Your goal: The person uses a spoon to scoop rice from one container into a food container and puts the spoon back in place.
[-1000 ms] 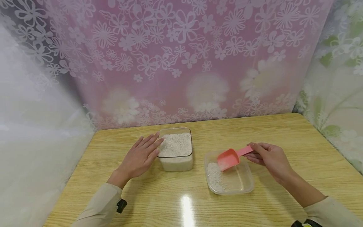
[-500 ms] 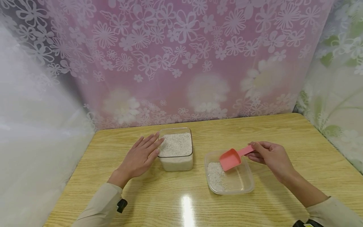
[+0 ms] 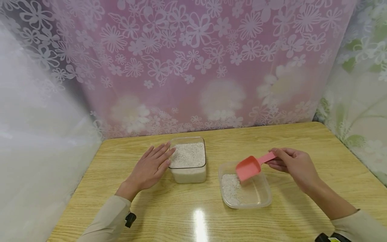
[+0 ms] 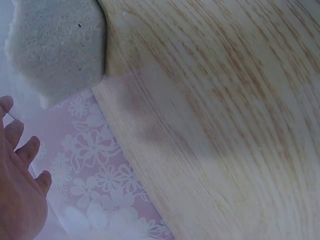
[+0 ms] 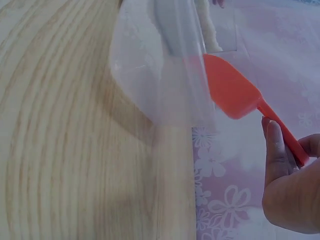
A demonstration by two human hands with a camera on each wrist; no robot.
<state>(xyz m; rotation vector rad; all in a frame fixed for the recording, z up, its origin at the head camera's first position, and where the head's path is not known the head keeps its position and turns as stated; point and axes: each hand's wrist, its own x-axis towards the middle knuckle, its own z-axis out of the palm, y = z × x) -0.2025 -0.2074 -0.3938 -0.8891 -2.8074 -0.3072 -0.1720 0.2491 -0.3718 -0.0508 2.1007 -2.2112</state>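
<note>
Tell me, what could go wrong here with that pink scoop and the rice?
The right hand pinches the pink scoop only by its handle end, so it might tip and scatter grains onto the table. The shallow tub is light and unheld, so a knock could slide it. The full container is brimming; the left hand could nudge rice out.

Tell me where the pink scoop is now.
In the head view, the pink scoop is held by the right hand above the shallow clear container, right of the full rice tub.

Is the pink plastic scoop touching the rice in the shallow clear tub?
Apart: the head view shows the scoop raised above the rice.
</note>
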